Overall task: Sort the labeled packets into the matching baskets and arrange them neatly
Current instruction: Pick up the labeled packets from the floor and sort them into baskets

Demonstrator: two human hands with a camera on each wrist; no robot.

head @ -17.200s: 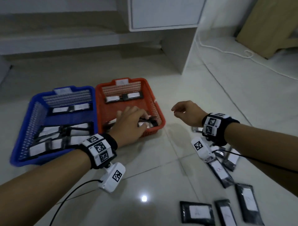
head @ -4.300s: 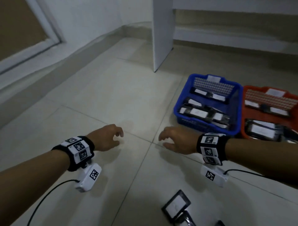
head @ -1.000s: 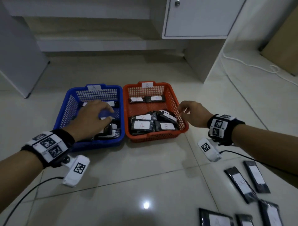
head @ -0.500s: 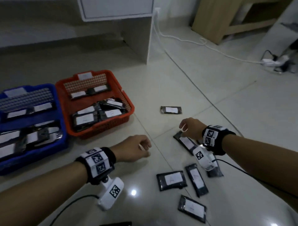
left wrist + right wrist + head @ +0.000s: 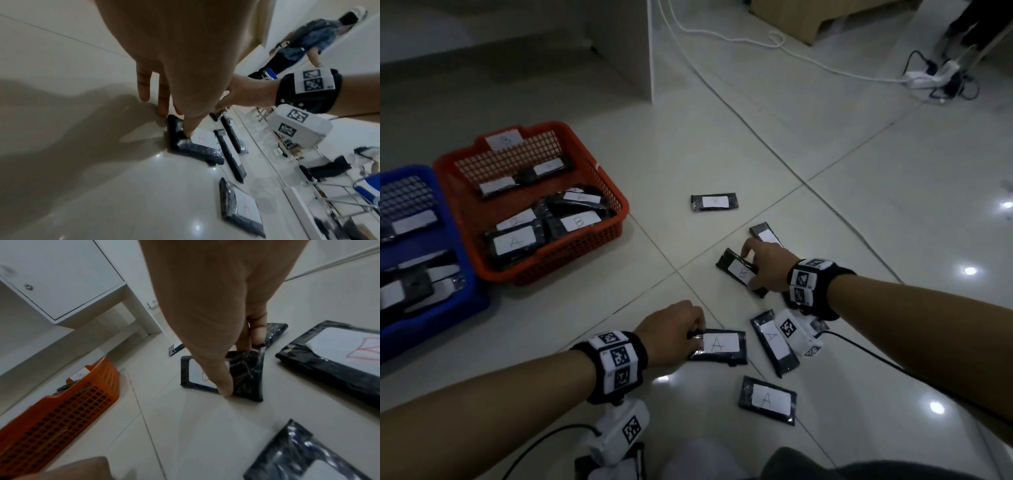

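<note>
Head view: on the floor, the left hand (image 5: 671,334) pinches the A packet (image 5: 719,346) and the right hand (image 5: 767,263) pinches the B packet (image 5: 739,270), a pickup step. Wrist views: each grip has thumb on the label (image 5: 202,137), fingers at the edge; next, I judge, lift A to the blue basket (image 5: 431,274), B to the red basket (image 5: 592,240).

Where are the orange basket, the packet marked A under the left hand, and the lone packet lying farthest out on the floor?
orange basket (image 5: 599,240): head view, front wall.
A packet (image 5: 722,343): head view, white label.
lone packet (image 5: 714,201): head view, label.

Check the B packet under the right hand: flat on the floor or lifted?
Partly lifted. The right hand pinches the B packet; in the right wrist view one end is raised while the other end touches the floor.
</note>
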